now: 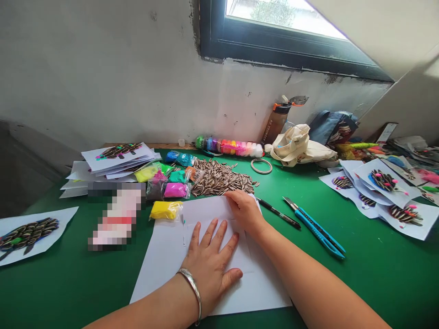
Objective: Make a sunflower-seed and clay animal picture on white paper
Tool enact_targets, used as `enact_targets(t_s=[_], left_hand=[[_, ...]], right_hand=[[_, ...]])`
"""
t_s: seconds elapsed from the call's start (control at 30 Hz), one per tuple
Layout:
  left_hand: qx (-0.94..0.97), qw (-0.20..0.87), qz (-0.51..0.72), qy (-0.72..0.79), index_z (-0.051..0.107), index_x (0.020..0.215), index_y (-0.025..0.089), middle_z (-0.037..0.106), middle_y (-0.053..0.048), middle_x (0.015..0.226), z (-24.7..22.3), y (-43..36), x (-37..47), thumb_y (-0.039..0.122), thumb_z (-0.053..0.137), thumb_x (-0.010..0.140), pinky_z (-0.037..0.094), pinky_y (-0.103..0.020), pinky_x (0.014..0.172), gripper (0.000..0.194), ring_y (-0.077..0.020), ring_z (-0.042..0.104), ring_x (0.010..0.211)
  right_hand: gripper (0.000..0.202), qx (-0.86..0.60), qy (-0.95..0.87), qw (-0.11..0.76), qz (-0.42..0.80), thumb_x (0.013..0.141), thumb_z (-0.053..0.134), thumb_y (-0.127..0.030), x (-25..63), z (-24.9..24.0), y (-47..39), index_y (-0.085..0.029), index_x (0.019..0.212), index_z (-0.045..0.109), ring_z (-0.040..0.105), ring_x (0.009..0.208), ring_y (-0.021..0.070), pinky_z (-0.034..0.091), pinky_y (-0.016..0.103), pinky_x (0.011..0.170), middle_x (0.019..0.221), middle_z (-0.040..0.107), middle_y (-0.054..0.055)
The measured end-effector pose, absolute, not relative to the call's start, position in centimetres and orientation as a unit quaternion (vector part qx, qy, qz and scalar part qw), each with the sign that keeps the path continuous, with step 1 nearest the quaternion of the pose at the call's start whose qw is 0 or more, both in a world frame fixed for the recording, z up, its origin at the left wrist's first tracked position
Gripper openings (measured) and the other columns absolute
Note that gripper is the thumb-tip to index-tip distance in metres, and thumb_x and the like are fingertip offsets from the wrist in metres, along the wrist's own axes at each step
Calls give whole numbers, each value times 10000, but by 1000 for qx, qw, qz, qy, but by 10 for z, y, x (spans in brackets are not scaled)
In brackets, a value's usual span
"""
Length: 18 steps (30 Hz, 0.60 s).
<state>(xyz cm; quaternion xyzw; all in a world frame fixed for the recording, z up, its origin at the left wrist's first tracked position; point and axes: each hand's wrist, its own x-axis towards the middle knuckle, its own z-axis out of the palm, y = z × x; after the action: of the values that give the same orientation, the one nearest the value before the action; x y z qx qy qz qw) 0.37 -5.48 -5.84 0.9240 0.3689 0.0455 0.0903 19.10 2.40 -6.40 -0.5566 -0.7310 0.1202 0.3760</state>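
Observation:
A large white sheet of paper [154, 274] lies before me, with faint crease lines and what may be a smaller sheet on top. My left hand [211, 265], a silver bangle on its wrist, rests flat on the paper with fingers spread. My right hand [246, 211] is at the paper's far edge, its fingers closed together on that edge; the fingertips are partly hidden. Just right of it lie a black pen [278, 214] and a blue utility knife [317, 230] with its blade out. A yellow clay packet [166, 210] touches the sheet's upper left corner.
Sunflower seeds [222, 177] are heaped behind the paper, beside several clay packets [176, 189]. Stacks of seed pictures [118, 157] stand left and right [384, 183]. Along the wall are clay tubs [233, 147], a tape roll [261, 166], a bottle [274, 123] and a cloth bag [295, 144].

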Motion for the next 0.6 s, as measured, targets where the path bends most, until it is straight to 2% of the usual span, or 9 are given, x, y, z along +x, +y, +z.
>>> enact_targets(t_s=[0.33, 0.47, 0.6], left_hand=[[916, 105, 45, 384, 356, 1497, 297, 273, -160, 1583, -57, -60, 11, 624, 406, 928, 71, -723, 1110, 658, -404, 139, 1471], [916, 101, 40, 387, 366, 1492, 295, 294, -168, 1573, -54, -60, 13, 630, 417, 921, 106, -735, 1098, 664, -418, 179, 1459], [923, 73, 59, 374, 457, 1438, 284, 334, -149, 1561, -51, -56, 11, 586, 459, 924, 160, -704, 1105, 595, -406, 233, 1446]], right_hand=[[262, -556, -727, 386, 113, 926, 462, -123, 192, -66, 25, -207, 1004, 698, 633, 893, 189, 474, 295, 808, 962, 710, 64], [260, -553, -729, 387, 117, 921, 465, -119, 194, -67, 26, -204, 995, 699, 634, 880, 186, 475, 295, 804, 945, 710, 63], [261, -553, -732, 380, 118, 918, 464, -116, 195, -67, 27, -206, 994, 697, 629, 869, 183, 477, 295, 798, 928, 706, 60]])
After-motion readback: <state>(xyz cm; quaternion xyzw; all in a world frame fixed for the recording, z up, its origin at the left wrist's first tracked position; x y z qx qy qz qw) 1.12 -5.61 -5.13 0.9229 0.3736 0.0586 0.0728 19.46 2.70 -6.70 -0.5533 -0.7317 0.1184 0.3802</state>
